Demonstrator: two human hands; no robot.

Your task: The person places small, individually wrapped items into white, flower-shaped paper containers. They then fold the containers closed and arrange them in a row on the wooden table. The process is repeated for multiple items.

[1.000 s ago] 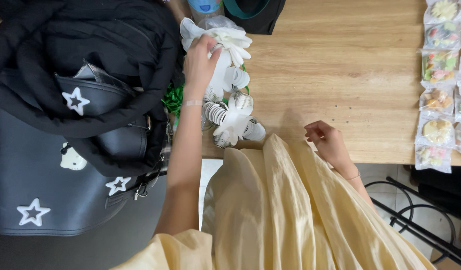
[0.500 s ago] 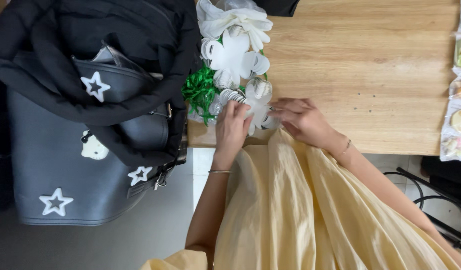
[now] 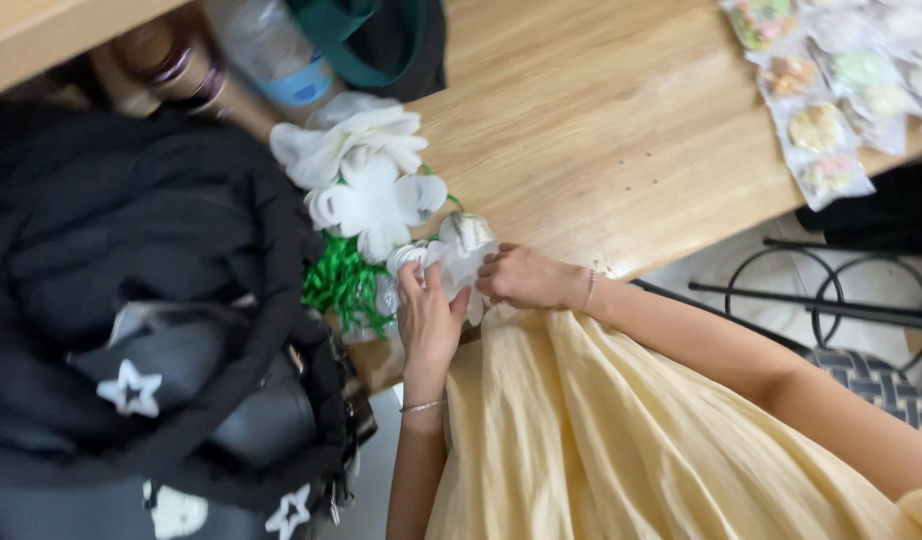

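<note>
White paper flower (image 3: pixel 459 262) sits at the near edge of the desk (image 3: pixel 621 150), pinched between both hands: the left hand (image 3: pixel 428 325) has its fingers closed on the lower petals and the right hand (image 3: pixel 521 278) grips the other side, so the step in hand looks like shaping or fixing the petals, which likely calls for a light, careful touch. Thin, curled petals match the bigger white flowers (image 3: pixel 366 175) toward the far edge, beside shiny green ribbon (image 3: pixel 343 285) and a soft black jacket (image 3: pixel 131 260).

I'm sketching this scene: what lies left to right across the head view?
Black jacket → green ribbon → left hand → right hand → bare wooden table → clear packets of trinkets.
</note>
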